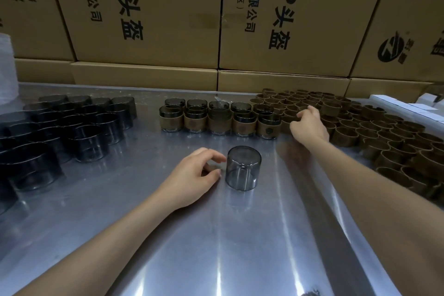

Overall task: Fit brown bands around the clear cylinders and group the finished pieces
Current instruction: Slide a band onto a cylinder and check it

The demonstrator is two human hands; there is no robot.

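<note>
One bare clear cylinder (243, 168) stands alone, mouth down, on the metal table in the middle. My left hand (192, 178) lies just left of it with fingers loosely curved, not touching it. My right hand (308, 125) reaches over the left edge of a wide field of brown bands (374, 137) at the right; its fingers curl down among them, and I cannot tell whether they hold one. Several banded cylinders (219, 119) stand grouped in two stacked rows at the centre back. Several bare dark-tinted cylinders (62, 132) crowd the left side.
The shiny metal table (216, 247) stretches toward me. Large printed cardboard boxes (216, 19) wall off the back edge. Small white boxes (406, 106) lie at the far right, and a pale plastic bag (7, 67) hangs at the far left.
</note>
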